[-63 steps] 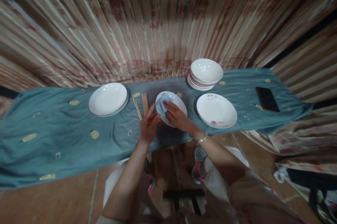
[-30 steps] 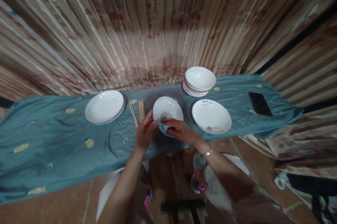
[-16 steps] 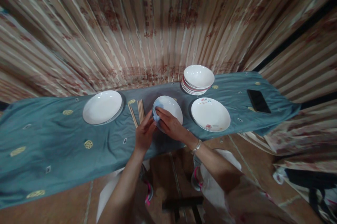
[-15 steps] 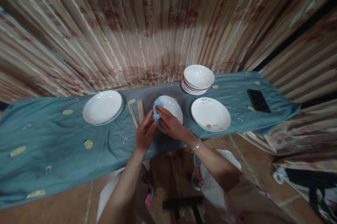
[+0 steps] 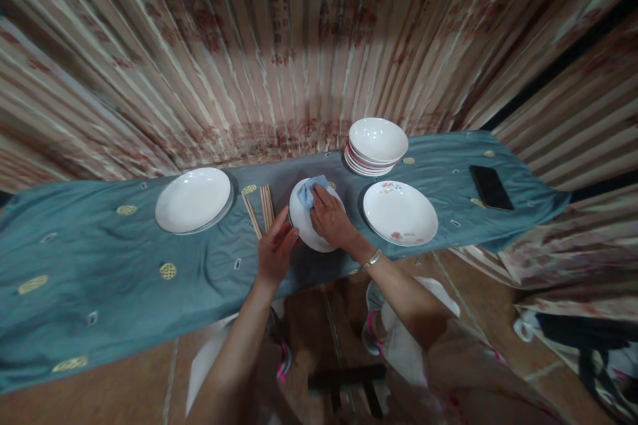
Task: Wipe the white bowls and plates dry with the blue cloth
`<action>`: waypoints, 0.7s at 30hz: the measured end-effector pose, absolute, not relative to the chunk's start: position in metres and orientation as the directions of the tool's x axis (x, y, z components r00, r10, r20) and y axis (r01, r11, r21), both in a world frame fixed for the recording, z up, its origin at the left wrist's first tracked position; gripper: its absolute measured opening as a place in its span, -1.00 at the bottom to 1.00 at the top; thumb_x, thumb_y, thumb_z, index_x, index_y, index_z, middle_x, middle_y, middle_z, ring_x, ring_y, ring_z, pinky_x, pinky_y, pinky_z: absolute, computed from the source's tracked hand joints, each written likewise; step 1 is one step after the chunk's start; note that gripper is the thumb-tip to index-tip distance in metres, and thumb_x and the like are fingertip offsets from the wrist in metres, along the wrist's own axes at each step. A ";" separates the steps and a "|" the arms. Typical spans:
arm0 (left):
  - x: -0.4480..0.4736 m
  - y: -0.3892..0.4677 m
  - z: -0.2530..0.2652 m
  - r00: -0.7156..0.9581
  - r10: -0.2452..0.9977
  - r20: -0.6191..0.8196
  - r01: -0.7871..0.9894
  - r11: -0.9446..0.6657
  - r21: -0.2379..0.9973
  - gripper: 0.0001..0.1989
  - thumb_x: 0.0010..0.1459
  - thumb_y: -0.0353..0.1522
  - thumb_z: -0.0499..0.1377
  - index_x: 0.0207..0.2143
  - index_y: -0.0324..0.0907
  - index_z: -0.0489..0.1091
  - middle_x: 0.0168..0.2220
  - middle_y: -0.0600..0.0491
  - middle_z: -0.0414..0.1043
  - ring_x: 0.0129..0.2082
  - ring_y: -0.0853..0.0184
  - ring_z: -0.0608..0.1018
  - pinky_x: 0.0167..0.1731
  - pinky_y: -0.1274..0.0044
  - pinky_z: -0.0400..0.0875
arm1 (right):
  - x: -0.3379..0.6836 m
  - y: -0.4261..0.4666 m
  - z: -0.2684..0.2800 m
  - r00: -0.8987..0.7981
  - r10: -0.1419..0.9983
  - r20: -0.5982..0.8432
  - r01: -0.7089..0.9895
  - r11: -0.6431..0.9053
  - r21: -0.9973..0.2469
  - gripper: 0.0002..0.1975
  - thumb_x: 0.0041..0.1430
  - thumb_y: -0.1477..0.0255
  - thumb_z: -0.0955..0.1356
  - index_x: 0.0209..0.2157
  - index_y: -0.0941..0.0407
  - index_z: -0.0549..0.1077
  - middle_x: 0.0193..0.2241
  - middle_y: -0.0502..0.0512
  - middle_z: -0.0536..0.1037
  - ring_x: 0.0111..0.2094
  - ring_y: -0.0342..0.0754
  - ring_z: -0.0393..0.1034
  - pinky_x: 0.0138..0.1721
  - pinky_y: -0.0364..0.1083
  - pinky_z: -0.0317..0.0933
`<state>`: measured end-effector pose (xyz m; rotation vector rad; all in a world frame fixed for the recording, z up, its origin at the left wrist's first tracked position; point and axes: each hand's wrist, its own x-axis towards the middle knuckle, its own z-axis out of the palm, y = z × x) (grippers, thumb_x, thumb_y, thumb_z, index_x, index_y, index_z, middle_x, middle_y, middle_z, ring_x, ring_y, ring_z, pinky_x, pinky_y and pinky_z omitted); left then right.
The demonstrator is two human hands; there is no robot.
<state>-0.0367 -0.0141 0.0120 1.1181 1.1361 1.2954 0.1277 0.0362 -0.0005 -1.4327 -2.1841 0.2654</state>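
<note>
At the left of my head view, glossy white round plates [image 5: 193, 200] lie stacked on the teal tablecloth [image 5: 124, 285] with yellow prints. Next I see pale wooden chopsticks [image 5: 267, 204] in two groups, their lower ends beside the left hand [image 5: 276, 249]. That hand grasps the near-left rim of a small white round dish [image 5: 300, 217], which sits at the middle of the table; I cannot tell whether it touches the tablecloth. The right hand [image 5: 331, 217] grips a folded light-blue cloth [image 5: 308, 193], pressing it to the dish's far-left part; a silver bracelet [image 5: 372, 259] circles the wrist. Farther right I have stacked white bowls [image 5: 377, 140] with reddish bands, white oval-looking plates [image 5: 400, 212] with floral prints nearer the edge, then a black rectangular phone [image 5: 491, 187].
</note>
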 end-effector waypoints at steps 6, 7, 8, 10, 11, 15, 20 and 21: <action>-0.037 -0.013 0.011 -0.032 0.999 0.019 -0.124 -0.022 0.992 -0.37 0.02 -0.15 0.33 0.14 -0.15 0.41 -0.22 -0.04 0.62 -0.30 0.24 0.62 -0.30 0.41 0.59 | 0.139 0.028 -0.002 -0.277 0.926 0.257 0.861 0.358 -0.362 -0.50 0.31 0.50 0.17 0.24 0.37 0.22 0.27 0.51 0.22 0.30 0.23 0.12 0.24 0.21 0.09; -0.037 -0.013 0.011 -0.032 0.999 0.020 -0.123 -0.024 0.992 -0.37 0.02 -0.15 0.33 0.14 -0.15 0.41 -0.22 -0.04 0.62 -0.31 0.24 0.62 -0.31 0.41 0.59 | 0.142 0.026 -0.002 -0.277 0.928 0.250 0.866 0.354 -0.354 -0.51 0.31 0.50 0.17 0.23 0.36 0.23 0.26 0.50 0.24 0.29 0.22 0.14 0.23 0.22 0.11; -0.037 -0.013 0.010 -0.032 0.999 0.022 -0.123 -0.025 0.992 -0.36 0.01 -0.15 0.34 0.14 -0.16 0.41 -0.21 -0.05 0.62 -0.32 0.25 0.62 -0.32 0.41 0.59 | 0.145 0.024 -0.003 -0.279 0.929 0.241 0.871 0.351 -0.344 -0.52 0.31 0.51 0.18 0.22 0.34 0.24 0.25 0.49 0.26 0.28 0.22 0.15 0.22 0.22 0.12; -0.037 -0.013 0.011 -0.032 0.999 0.022 -0.127 -0.026 0.992 -0.35 0.01 -0.15 0.34 0.15 -0.16 0.41 -0.21 -0.05 0.62 -0.33 0.25 0.62 -0.33 0.41 0.60 | 0.150 0.021 -0.002 -0.290 0.932 0.218 0.881 0.349 -0.318 -0.54 0.29 0.52 0.20 0.20 0.31 0.27 0.22 0.48 0.31 0.24 0.22 0.20 0.18 0.21 0.17; -0.037 -0.013 0.011 -0.032 0.999 0.018 -0.130 -0.022 0.991 -0.35 0.01 -0.15 0.34 0.15 -0.16 0.40 -0.21 -0.04 0.62 -0.32 0.26 0.61 -0.33 0.42 0.60 | 0.152 0.019 -0.001 -0.293 0.934 0.203 0.888 0.344 -0.304 -0.56 0.29 0.52 0.21 0.18 0.30 0.29 0.19 0.47 0.34 0.22 0.22 0.23 0.16 0.20 0.20; -0.035 -0.013 0.014 -0.045 0.999 -0.010 -0.148 0.003 0.989 -0.32 0.00 -0.14 0.35 0.16 -0.18 0.38 -0.22 -0.02 0.61 -0.32 0.29 0.60 -0.33 0.44 0.60 | 0.161 0.011 0.005 -0.392 0.915 0.099 0.882 0.404 -0.244 -0.71 0.29 0.52 0.23 -0.04 0.27 0.46 -0.01 0.47 0.49 0.09 0.22 0.32 0.09 0.20 0.26; -0.033 -0.012 0.016 -0.050 0.998 -0.026 -0.122 0.019 0.992 -0.30 -0.01 -0.12 0.35 0.17 -0.17 0.38 -0.21 -0.01 0.60 -0.32 0.29 0.60 -0.34 0.44 0.60 | 0.167 -0.004 0.015 -0.439 0.898 0.035 0.855 0.430 -0.290 -0.78 0.29 0.54 0.24 -0.17 0.22 0.51 -0.15 0.38 0.54 -0.02 0.18 0.40 0.04 0.16 0.29; -0.033 -0.012 0.016 -0.051 0.998 -0.025 -0.117 0.019 0.993 -0.30 -0.01 -0.12 0.35 0.17 -0.17 0.38 -0.22 -0.01 0.59 -0.33 0.28 0.60 -0.34 0.44 0.60 | 0.167 -0.007 0.018 -0.429 0.903 0.020 0.856 0.413 -0.311 -0.78 0.30 0.52 0.25 -0.13 0.23 0.50 -0.13 0.37 0.54 -0.02 0.16 0.42 0.03 0.13 0.30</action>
